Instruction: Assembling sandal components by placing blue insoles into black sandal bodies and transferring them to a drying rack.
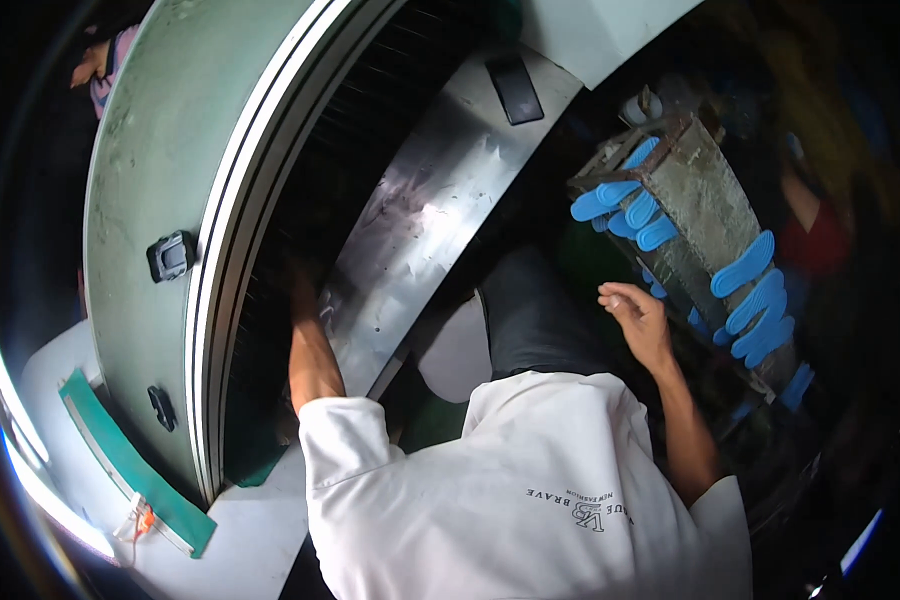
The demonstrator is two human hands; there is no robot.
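Note:
My left hand [303,292] reaches into the dark opening of a large curved grey-green machine [155,170], its fingers lost in shadow beside a shiny metal ledge [425,225]. Whether it holds anything cannot be told. My right hand [638,318] hovers with loosely curled, empty fingers just left of a worn metal rack [705,205]. Several blue shoe soles [750,265] stick out from the rack's sides. My white shirt and dark trousers fill the lower middle.
A black phone-like slab [515,90] lies on the far end of the metal ledge. A green strip [135,465] lies on a white surface at lower left. Another person [100,65] is at the upper left edge.

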